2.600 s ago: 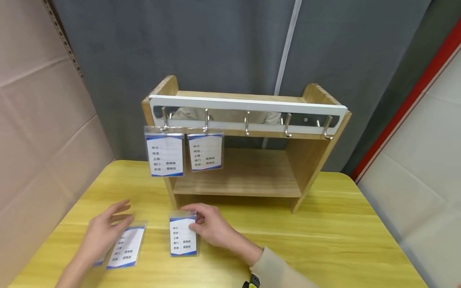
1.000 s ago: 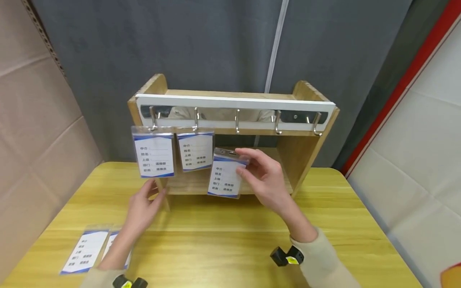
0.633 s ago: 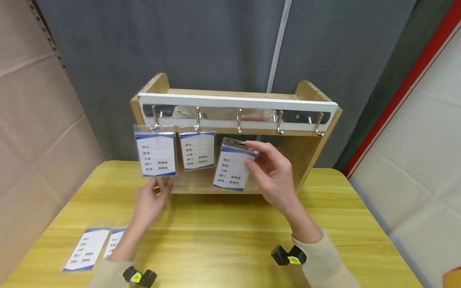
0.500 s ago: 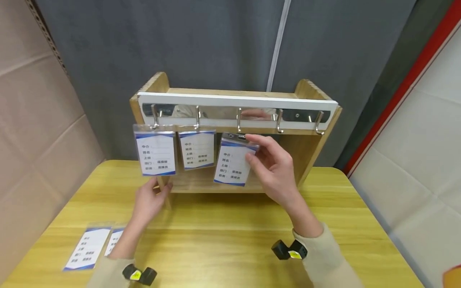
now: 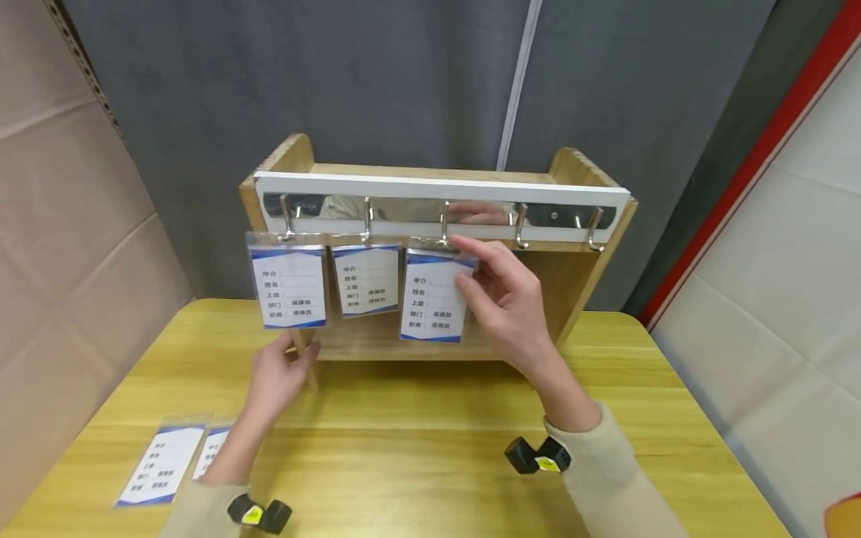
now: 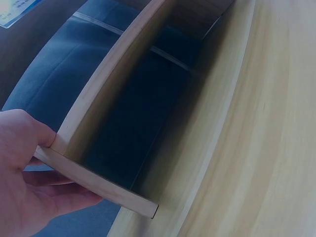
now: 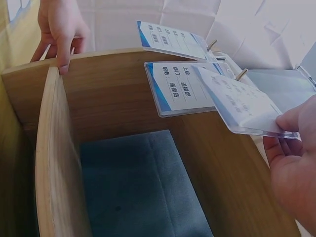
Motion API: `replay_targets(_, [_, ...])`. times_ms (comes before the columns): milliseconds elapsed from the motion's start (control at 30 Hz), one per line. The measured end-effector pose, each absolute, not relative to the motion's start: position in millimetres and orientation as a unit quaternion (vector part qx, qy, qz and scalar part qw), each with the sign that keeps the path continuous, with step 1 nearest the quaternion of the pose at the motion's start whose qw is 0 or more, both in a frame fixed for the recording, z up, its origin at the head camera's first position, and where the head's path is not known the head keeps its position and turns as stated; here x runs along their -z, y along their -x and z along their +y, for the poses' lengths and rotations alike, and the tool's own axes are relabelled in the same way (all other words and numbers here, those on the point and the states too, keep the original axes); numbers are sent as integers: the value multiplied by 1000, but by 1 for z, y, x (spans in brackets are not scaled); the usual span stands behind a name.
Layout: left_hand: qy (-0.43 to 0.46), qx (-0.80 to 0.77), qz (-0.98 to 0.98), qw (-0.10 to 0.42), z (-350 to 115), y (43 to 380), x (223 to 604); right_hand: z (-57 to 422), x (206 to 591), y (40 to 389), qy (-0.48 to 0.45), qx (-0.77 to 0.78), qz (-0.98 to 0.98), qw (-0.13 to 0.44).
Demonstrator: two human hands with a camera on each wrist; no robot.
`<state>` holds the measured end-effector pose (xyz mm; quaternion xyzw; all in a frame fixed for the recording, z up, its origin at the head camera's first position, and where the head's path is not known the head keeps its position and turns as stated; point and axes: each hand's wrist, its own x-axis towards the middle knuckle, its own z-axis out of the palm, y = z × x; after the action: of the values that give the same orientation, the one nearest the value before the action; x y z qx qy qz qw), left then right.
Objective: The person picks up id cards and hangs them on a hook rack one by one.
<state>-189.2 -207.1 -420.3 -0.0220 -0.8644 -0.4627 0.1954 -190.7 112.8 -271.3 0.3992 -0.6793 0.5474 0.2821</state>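
My right hand (image 5: 507,306) pinches the upper right edge of a clear-sleeved name badge (image 5: 433,302) between thumb and fingers. The badge's top strip is at the tip of the middle hook (image 5: 445,224); whether the hook is through its slot I cannot tell. Two more badges hang to its left, one (image 5: 289,288) on the first hook and another (image 5: 366,280) on the second. Low on the left, my left hand (image 5: 277,377) grips the side panel of the wooden shelf (image 6: 98,185), thumb in front and fingers behind, as the left wrist view shows.
Two badges lie on the yellow wooden table (image 5: 403,456) at the left; the left forearm partly covers one (image 5: 214,448), beside the other badge (image 5: 161,465). Two bare hooks, including the end hook (image 5: 595,228), stand to the right on the white rail (image 5: 403,183). A grey curtain hangs behind.
The right hand has lifted the badge from the table up to the middle hook and straightened it from a tilt. The left hand has moved from the table badges to the shelf's side panel.
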Motion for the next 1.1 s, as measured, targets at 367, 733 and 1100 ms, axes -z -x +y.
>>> replay_targets(367, [14, 467, -865, 183, -208, 188, 419, 111, 267, 189, -369, -537, -709, 270])
replay_targets(733, [17, 469, -864, 182, -207, 188, 419, 108, 271, 196, -348, -529, -716, 294])
replay_targets(1100, [16, 466, -865, 182, -207, 188, 419, 100, 277, 202, -325, -510, -712, 357])
